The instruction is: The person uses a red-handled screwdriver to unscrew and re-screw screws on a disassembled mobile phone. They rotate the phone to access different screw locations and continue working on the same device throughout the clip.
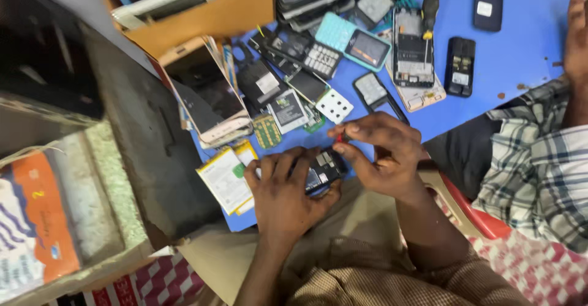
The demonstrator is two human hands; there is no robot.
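Gripping an opened black phone [323,168] at the near edge of the blue table [520,49], the left hand [285,190] wraps its lower end. Its long axis runs left to right, tilting slightly upward toward the right hand [383,156], which pinches a small red-tipped tool [340,138] just above the phone's right end.

A blue surface [520,49] carries many phone parts. A turquoise keypad phone [352,40] lies near the top, and beside it an opened phone body [413,49] shows its inside. A screwdriver with a black handle [430,9] lies just beside that body. A white keypad piece [334,105] is near the middle. Flat white batteries [223,177] lie at the left edge. A cardboard box [208,15] stands at the upper left. Another person in a checked shirt [539,159] sits at the right.
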